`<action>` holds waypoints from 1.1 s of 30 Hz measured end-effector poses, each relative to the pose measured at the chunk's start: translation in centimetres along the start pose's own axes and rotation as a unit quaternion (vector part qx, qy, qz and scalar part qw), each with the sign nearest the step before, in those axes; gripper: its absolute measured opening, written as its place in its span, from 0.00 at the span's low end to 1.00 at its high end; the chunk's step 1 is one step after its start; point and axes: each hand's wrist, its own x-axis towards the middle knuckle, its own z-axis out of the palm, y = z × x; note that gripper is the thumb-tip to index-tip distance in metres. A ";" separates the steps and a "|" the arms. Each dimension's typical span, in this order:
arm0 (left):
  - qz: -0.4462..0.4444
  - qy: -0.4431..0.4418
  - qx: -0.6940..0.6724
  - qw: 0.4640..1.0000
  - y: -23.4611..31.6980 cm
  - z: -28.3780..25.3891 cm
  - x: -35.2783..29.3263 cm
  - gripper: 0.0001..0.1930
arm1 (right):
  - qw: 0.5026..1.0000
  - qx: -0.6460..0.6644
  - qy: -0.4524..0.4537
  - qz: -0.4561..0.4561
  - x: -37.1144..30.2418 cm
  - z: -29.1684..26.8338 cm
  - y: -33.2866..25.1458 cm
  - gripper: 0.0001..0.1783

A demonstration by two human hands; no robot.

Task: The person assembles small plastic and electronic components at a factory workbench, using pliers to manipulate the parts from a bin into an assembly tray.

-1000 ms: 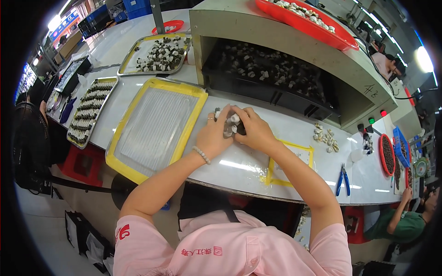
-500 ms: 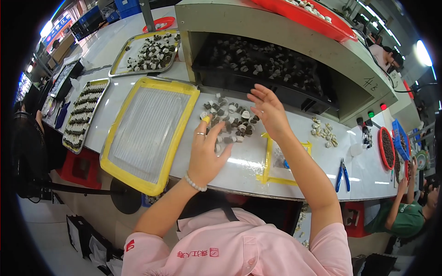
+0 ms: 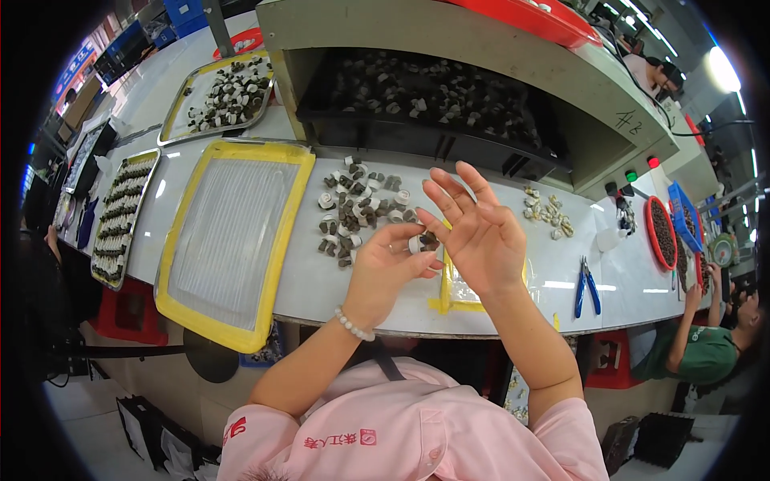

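On the white table a loose pile of small white-and-dark cylindrical parts [image 3: 353, 204] lies spread out. My left hand [image 3: 383, 271], with a bead bracelet on its wrist, is at the pile's near right side, its thumb and fingers closed around a small white-and-dark part [image 3: 415, 244]. Just to the right my right hand [image 3: 485, 240] is raised with fingers spread and palm showing, nothing in it. Beneath that hand a clear patch framed in yellow tape [image 3: 461, 306] is partly hidden. Left of the pile lies a ribbed tray with a yellow-taped rim [image 3: 282, 244].
Farther left, a tray [image 3: 126, 218] holds parts in rows; behind it another tray [image 3: 164, 128] carries a heap. A grey box-like housing [image 3: 353, 26] with a black bin of parts stands behind. At right are pale yellowish pieces [image 3: 548, 212], blue-handled pliers [image 3: 586, 289] and a red basket [image 3: 660, 232].
My left hand has drawn back right from the pile, closed on a small part. My right hand has come lower, next to the left. The pile lies more spread out, and the view has shifted.
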 end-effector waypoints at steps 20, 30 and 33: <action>-0.054 -0.074 -0.093 0.991 -1.5 -0.9 -1.9 0.18 | 0.940 0.338 0.046 -0.009 -5.6 -3.9 -1.3 0.19; -0.098 -0.036 -0.064 0.992 -1.5 0.0 -2.7 0.09 | 0.896 0.430 0.108 0.014 -6.9 -4.6 -0.8 0.14; -0.109 -0.011 -0.074 0.991 -1.9 0.0 -3.0 0.04 | 0.887 0.451 0.098 0.023 -7.0 -4.6 -0.5 0.14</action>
